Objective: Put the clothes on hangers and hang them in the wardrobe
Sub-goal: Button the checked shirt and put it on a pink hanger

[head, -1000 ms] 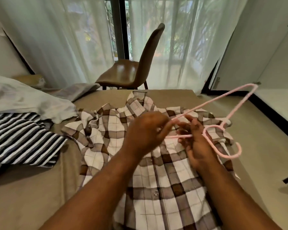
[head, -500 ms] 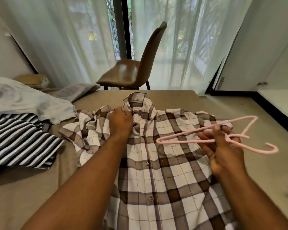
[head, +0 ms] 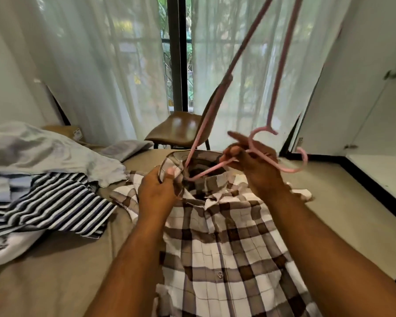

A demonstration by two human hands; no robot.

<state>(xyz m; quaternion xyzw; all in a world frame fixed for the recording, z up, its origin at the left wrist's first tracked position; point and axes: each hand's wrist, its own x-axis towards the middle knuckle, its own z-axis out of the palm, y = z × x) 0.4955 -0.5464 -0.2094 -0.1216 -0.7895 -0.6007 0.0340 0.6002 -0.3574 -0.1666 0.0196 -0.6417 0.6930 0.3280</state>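
Sheer white curtains (head: 101, 65) cover the window at the back of the room, and a brown moulded chair (head: 181, 129) stands in front of them, just past the foot of the tan-covered bed (head: 55, 282). On the right are the flat white panels of the wardrobe (head: 364, 88); from where I stand I cannot tell what it holds.

On the bed a brown-and-white checked button-up shirt (head: 226, 248) lies front up, buttoned, with its collar toward the chair. The person's left hand (head: 157, 191) grips the left side of the collar, fingers curled under it and the thumb pressed on top, lifting the neck opening so that it gapes like a pocket. The right hand (head: 254, 165) pinches a thin pink plastic hanger (head: 275, 104) near the base of its hook, with the forefinger stretched out straight above the rest. The hanger is tipped steeply: one shoulder end sits down inside the open neck of the shirt, close to the left thumb, while the rest rises out past the top of the view. The hook curls out to the right of the right hand.

To the left on the bed, a black-and-white striped garment (head: 55, 202) lies crumpled, touching the shirt's sleeve, with a pale grey-blue garment (head: 44, 152) heaped behind it. A cardboard box (head: 71, 131) peeks out beyond that heap; its contents are hidden.
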